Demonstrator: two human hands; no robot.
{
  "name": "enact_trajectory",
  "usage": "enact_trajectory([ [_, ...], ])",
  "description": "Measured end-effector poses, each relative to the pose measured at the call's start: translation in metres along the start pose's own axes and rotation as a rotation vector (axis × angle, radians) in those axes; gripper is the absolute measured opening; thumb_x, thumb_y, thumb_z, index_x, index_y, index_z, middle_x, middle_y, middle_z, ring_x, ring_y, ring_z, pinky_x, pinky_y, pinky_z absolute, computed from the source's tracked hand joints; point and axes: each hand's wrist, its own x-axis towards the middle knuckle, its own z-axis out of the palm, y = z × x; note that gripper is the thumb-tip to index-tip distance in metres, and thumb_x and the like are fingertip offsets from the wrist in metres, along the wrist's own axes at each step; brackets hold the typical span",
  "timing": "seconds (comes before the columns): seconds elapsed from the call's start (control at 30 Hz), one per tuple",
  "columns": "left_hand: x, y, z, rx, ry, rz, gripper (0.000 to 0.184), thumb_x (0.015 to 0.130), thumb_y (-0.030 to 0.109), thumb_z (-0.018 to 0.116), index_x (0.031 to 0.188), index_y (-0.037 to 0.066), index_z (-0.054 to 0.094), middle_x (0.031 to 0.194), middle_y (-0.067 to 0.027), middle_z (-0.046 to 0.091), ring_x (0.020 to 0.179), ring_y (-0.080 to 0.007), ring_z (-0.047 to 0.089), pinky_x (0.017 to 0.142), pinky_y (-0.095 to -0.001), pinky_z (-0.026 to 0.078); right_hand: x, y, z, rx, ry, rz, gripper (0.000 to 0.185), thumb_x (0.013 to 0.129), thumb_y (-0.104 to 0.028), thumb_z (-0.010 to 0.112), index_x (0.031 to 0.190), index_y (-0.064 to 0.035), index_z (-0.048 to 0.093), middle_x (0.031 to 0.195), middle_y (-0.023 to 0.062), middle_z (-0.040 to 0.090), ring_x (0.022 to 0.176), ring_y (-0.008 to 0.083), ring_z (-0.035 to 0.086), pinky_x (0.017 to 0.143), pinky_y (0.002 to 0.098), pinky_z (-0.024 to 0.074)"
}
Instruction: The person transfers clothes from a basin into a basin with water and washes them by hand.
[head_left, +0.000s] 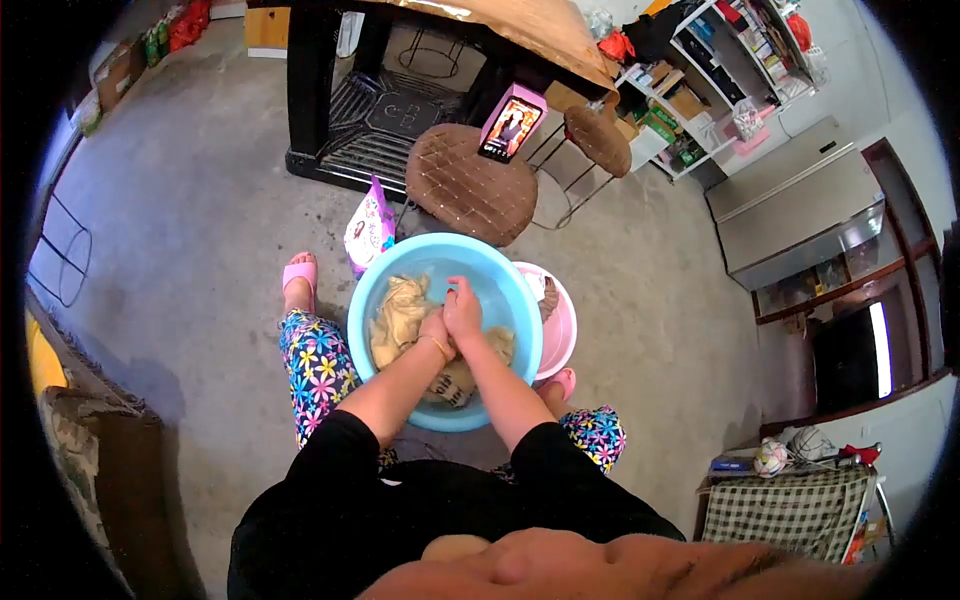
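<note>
A light blue basin (532,335) stands on the floor between my feet, with water and wet tan cloth (403,305) in it. Over its middle, my left hand (435,328) is closed at the edge of the cloth. My right hand (462,310) presses against it, fingers curled; what lies between the palms is hidden. More brown cloth with dark lettering (455,385) lies below my wrists, partly under water.
Beside the basin is a pink basin (568,340) with something brown and white inside. A purple-and-white bag (370,230) leans at the far left rim. Ahead stand a brown cushioned stool (470,180), a lit phone (512,128) propped on it, and a black-framed table (305,90).
</note>
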Motion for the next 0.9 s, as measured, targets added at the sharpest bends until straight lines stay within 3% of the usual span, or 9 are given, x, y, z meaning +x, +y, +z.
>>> enact_trajectory([
  [0.03, -0.004, 0.003, 0.005, 0.114, 0.092, 0.015, 0.026, 0.090, 0.030, 0.039, 0.097, 0.010, 0.054, 0.092, -0.0067, 0.058, 0.082, -0.0221, 0.056, 0.072, -0.0378, 0.045, 0.004, 0.004, 0.003, -0.006, 0.023, 0.001, 0.022, 0.083, -0.013, 0.042, 0.103, -0.0070, 0.051, 0.085, 0.0200, 0.060, 0.082, 0.0389, 0.056, 0.070, 0.0462, 0.0427],
  [0.13, -0.003, -0.005, 0.013, -0.159, 0.235, 0.055, 0.026, 0.088, 0.030, 0.042, 0.097, 0.009, 0.053, 0.091, -0.0075, 0.058, 0.079, -0.0241, 0.056, 0.069, -0.0392, 0.045, 0.009, 0.019, 0.005, 0.055, 0.109, 0.143, 0.025, 0.084, -0.014, 0.041, 0.103, -0.0035, 0.052, 0.090, 0.0235, 0.059, 0.086, 0.0390, 0.056, 0.075, 0.0431, 0.0430],
  [0.23, -0.006, -0.005, 0.016, -0.061, 0.388, 0.169, 0.026, 0.088, 0.028, 0.044, 0.101, 0.008, 0.053, 0.093, -0.0090, 0.057, 0.083, -0.0265, 0.055, 0.072, -0.0399, 0.045, 0.013, 0.042, 0.010, -0.010, 0.087, 0.089, 0.026, 0.085, -0.016, 0.042, 0.104, -0.0010, 0.052, 0.096, 0.0246, 0.057, 0.091, 0.0403, 0.054, 0.078, 0.0426, 0.0425],
  [0.43, 0.009, -0.001, 0.004, -0.265, 0.235, 0.252, 0.025, 0.085, 0.027, 0.046, 0.099, 0.008, 0.054, 0.095, -0.0091, 0.057, 0.088, -0.0268, 0.054, 0.075, -0.0400, 0.044, -0.001, 0.046, 0.004, -0.154, -0.297, -0.051, 0.035, 0.090, -0.030, 0.036, 0.099, 0.0003, 0.051, 0.096, 0.0261, 0.056, 0.089, 0.0436, 0.052, 0.078, 0.0482, 0.0410],
  [0.53, -0.013, 0.005, 0.017, -0.202, 0.208, 0.273, 0.023, 0.084, 0.025, 0.047, 0.100, 0.009, 0.053, 0.098, -0.0091, 0.057, 0.089, -0.0263, 0.054, 0.077, -0.0399, 0.044, -0.006, 0.061, 0.013, -0.249, -0.274, -0.158, 0.038, 0.090, -0.033, 0.036, 0.098, 0.0008, 0.051, 0.094, 0.0263, 0.056, 0.087, 0.0442, 0.052, 0.078, 0.0493, 0.0409],
  [0.63, -0.006, -0.001, 0.012, -0.104, 0.190, 0.248, 0.022, 0.083, 0.026, 0.048, 0.099, 0.011, 0.053, 0.100, -0.0091, 0.056, 0.091, -0.0261, 0.053, 0.079, -0.0393, 0.044, -0.007, 0.041, 0.001, -0.185, -0.269, 0.116, 0.034, 0.088, -0.030, 0.041, 0.098, 0.0006, 0.050, 0.093, 0.0263, 0.056, 0.086, 0.0444, 0.052, 0.078, 0.0488, 0.0417],
  [0.77, 0.010, -0.001, -0.001, 0.019, 0.067, 0.164, 0.023, 0.082, 0.029, 0.048, 0.096, 0.012, 0.053, 0.099, -0.0081, 0.057, 0.090, -0.0258, 0.054, 0.081, -0.0396, 0.043, -0.010, 0.027, 0.000, -0.141, -0.087, 0.017, 0.025, 0.084, -0.020, 0.049, 0.101, -0.0011, 0.050, 0.094, 0.0245, 0.057, 0.087, 0.0425, 0.054, 0.077, 0.0458, 0.0429],
  [0.83, 0.005, 0.009, 0.000, -0.095, -0.059, 0.046, 0.027, 0.082, 0.033, 0.048, 0.100, 0.012, 0.053, 0.100, -0.0089, 0.056, 0.091, -0.0260, 0.053, 0.080, -0.0383, 0.044, -0.012, 0.019, 0.004, -0.020, -0.012, -0.111, 0.023, 0.081, -0.014, 0.051, 0.101, -0.0026, 0.050, 0.094, 0.0229, 0.058, 0.088, 0.0412, 0.054, 0.077, 0.0438, 0.0434],
  [0.9, 0.002, 0.013, -0.002, -0.166, -0.109, -0.021, 0.030, 0.083, 0.036, 0.047, 0.102, 0.013, 0.053, 0.101, -0.0090, 0.056, 0.092, -0.0256, 0.053, 0.079, -0.0374, 0.044, -0.018, 0.010, 0.003, 0.113, -0.032, -0.091, 0.022, 0.080, -0.014, 0.051, 0.100, -0.0042, 0.050, 0.094, 0.0210, 0.059, 0.088, 0.0396, 0.055, 0.077, 0.0421, 0.0435],
])
